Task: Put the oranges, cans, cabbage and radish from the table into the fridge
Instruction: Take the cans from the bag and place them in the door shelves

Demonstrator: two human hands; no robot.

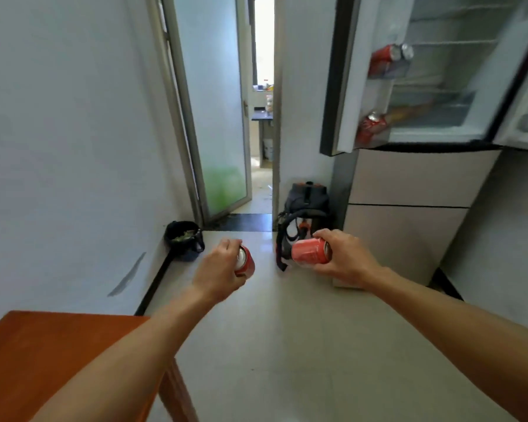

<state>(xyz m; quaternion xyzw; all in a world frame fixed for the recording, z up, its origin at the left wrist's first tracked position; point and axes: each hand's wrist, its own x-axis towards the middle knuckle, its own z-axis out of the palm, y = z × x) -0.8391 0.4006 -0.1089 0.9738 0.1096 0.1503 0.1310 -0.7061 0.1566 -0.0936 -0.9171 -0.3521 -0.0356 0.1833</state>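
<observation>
– Room, entry one: pale tiled floor [287, 330], white wall [73, 117] on the left, frosted glass door [223, 117] ajar at the far end, with a sunlit room past it. What stands on the floor?

– Entry two: dark backpack [307, 205], at the foot of the fridge [409, 190], beside the doorway. Entry three: black bag [183, 239] against the left wall, open at the top, with something green inside that is too blurred to name.

– Furniture?

– Entry four: orange-brown wooden table [43, 354], lower left. Only one corner of its top shows.

– Fridge condition?

– Upper compartment open, fridge door [342, 74] swung out to the left. Door racks: upper shelf cans [387, 57], two side by side, one red; lower shelf can [372, 126], red, tilted, blurred. Wire shelves inside. A long pale-brown shape lies on a low shelf; I cannot tell what it is. Two beige drawer fronts below, closed.

– Hands?

– Left hand [220, 266]: fingers and thumb wrapped round the left can [247, 259], red, its silver end facing the camera. Right hand [348, 257]: fingers curled round the right can [310, 251], red, held on its side, its silver end on the hand's side.

– Location of those two?

– Both held out over the floor, between table and fridge, lower than the open compartment, apart from each other.
</observation>
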